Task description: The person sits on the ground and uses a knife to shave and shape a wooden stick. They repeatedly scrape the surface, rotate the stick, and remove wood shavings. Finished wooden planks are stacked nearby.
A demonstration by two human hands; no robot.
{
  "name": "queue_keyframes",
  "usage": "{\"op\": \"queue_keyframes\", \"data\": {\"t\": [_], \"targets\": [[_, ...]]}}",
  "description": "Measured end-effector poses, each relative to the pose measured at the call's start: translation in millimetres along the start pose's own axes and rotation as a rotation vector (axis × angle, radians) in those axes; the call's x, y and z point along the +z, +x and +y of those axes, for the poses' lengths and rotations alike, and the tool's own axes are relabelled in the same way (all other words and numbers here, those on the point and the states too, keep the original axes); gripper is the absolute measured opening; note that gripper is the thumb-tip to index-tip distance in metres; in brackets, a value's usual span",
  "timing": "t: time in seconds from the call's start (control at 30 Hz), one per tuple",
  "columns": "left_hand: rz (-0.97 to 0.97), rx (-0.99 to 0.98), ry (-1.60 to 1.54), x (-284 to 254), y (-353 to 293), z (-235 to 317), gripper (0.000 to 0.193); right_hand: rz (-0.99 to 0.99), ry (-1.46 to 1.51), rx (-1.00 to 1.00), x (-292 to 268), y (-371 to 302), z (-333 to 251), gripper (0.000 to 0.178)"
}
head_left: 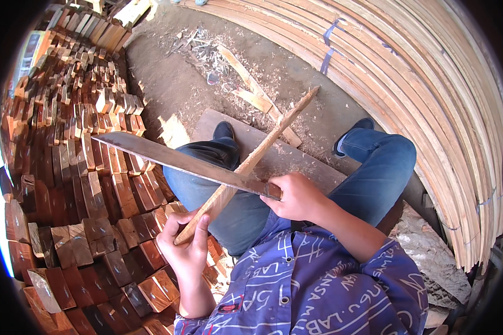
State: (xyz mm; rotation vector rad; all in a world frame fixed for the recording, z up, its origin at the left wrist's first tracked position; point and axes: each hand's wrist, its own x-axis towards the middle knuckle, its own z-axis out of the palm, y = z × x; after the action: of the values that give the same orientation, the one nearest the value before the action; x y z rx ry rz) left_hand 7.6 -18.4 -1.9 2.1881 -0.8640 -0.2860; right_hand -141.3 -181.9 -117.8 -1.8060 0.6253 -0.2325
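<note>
My left hand (185,241) grips the near end of a long wooden stick (262,146), thumb on one side and fingers on the other. The stick slants away to the far right and narrows toward its tip. In my right hand (296,196) is the handle end of a machete (173,159), the fingers wrapped round it. Its long dark blade points left and crosses over the stick above my lap. Whether the edge touches the wood I cannot tell. Most of the handle is hidden by my fingers.
Stacked reddish-brown wood blocks (95,223) fill the left side. Long pale planks (408,84), bundled with blue strapping, curve along the right. Between my feet lies a flat board (313,167) with shavings; beyond it are wood offcuts (243,72) and chips on the ground.
</note>
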Motion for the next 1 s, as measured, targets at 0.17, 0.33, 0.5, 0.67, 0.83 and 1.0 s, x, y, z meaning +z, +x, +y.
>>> {"op": "queue_keyframes", "data": {"t": [0.17,0.33,0.5,0.67,0.83,1.0], "targets": [[-0.010,0.012,0.010,1,3,12,0.019,-0.062,0.067,0.091,-14,-3,-14,0.022],[-0.022,-0.011,-0.049,1,1,17,0.017,0.074,-0.013,0.374,-10,1,105,0.023],[0.026,-0.014,-0.048,4,-6,11,0.019,0.004,0.085,0.473,-23,5,78,0.025],[0.027,0.017,-0.023,6,0,28,0.012,0.042,0.046,0.189,-7,8,36,0.025],[0.035,0.061,-0.026,8,1,22,0.014,0.178,-0.122,0.337,2,9,96,0.023],[0.062,0.007,-0.081,8,-1,18,0.013,0.114,-0.033,0.482,-15,3,126,0.026]]}}
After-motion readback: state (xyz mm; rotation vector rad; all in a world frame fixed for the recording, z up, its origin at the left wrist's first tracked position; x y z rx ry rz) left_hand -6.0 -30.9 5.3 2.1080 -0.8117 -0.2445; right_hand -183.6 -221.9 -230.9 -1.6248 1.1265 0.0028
